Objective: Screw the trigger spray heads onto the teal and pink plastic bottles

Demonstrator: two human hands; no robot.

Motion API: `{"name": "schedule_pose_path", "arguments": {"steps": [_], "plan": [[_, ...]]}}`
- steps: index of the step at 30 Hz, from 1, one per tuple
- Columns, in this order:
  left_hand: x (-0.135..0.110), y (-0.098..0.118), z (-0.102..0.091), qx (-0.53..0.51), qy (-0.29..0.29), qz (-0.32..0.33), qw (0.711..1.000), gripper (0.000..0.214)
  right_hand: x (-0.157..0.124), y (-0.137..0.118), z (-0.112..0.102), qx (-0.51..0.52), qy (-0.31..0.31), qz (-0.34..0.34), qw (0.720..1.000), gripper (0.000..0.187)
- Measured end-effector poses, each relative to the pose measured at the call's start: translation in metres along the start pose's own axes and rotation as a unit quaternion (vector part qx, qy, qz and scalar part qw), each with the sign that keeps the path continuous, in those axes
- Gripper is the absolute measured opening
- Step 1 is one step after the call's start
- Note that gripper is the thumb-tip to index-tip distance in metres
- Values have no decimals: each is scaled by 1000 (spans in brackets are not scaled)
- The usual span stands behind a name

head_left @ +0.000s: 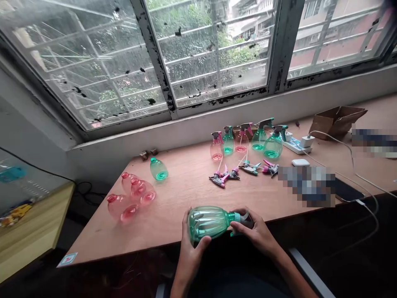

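A clear green spray bottle (208, 222) lies sideways between my hands at the table's front edge, its base to the left. Wrapped round the bottle's body near the base is my left hand (194, 238), closed. My right hand (252, 229) grips the grey and green spray head (245, 219) at the bottle's neck; its fingers are partly hidden behind the head. Beyond them lie several loose pink and green trigger spray heads (218, 180) with thin tubes. Several pink bottles (122, 207) without heads stand at the left, near one headless green bottle (159, 169).
Several bottles with spray heads (273, 142) stand by the window wall. To the right are a power strip (296, 145), white cables, a white case (300, 162), a phone (349, 189) and an open cardboard box (336, 122). Part of the right side is blurred out.
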State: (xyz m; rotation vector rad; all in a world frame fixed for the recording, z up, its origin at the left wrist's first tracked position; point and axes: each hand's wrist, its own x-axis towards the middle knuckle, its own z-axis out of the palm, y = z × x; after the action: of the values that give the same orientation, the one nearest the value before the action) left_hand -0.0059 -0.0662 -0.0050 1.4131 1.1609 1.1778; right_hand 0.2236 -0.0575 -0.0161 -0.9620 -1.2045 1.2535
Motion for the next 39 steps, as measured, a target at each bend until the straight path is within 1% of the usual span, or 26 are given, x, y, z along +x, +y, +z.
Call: {"name": "schedule_pose_path", "arguments": {"steps": [2, 4, 6, 7, 8, 10, 13, 16, 18, 21, 23, 26, 30, 32, 35, 37, 39], "plan": [[8, 3, -4, -3, 14, -3, 1000, 88, 5, -9, -2, -14, -6, 16, 1000, 32], [24, 11, -6, -8, 4, -10, 1000, 94, 18, -18, -6, -15, -14, 28, 999, 32], [47, 20, -7, 0, -14, -23, 1000, 97, 36, -22, -10, 8, -15, 30, 999, 33], [59, 23, -6, 9, -27, -29, 999, 92, 46, -23, -12, 21, -12, 27, 999, 34], [70, 24, -6, 19, -51, -33, 998, 87, 56, -23, -14, 29, -8, 24, 999, 35], [88, 24, -5, 25, -72, -33, 997, 82, 73, -21, -17, 32, -8, 22, 999, 36], [101, 18, -5, 30, -83, -32, 996, 86, 89, -18, -19, 43, -20, 23, 999, 36], [103, 12, -8, 35, -95, -27, 995, 89, 96, -15, -18, 62, -27, 19, 998, 39], [102, 9, -10, 44, -92, -23, 995, 90, 97, -13, -17, 66, -32, 18, 997, 39], [102, 1, -13, 66, -57, -27, 996, 90, 94, -6, -16, 63, -33, 19, 997, 37], [102, -5, -15, 83, -41, -25, 995, 86, 91, -1, -16, 55, -30, 22, 998, 35], [101, -11, -15, 129, -40, 8, 991, 83, 86, 4, -17, 46, -16, 35, 998, 34], [96, -17, -16, 177, -54, 39, 982, 93, 79, 4, -20, 28, 1, 52, 998, 33], [92, -21, -19, 180, -68, 42, 980, 94, 75, 3, -20, 20, 0, 59, 998, 34], [89, -29, -25, 159, -81, 42, 983, 103, 71, 3, -20, -14, -3, 61, 998, 36], [90, -34, -28, 143, -78, 44, 986, 107, 70, 5, -20, -39, -5, 61, 997, 37], [91, -37, -29, 137, -68, 53, 987, 104, 70, 8, -21, -50, -11, 67, 996, 40]]}}
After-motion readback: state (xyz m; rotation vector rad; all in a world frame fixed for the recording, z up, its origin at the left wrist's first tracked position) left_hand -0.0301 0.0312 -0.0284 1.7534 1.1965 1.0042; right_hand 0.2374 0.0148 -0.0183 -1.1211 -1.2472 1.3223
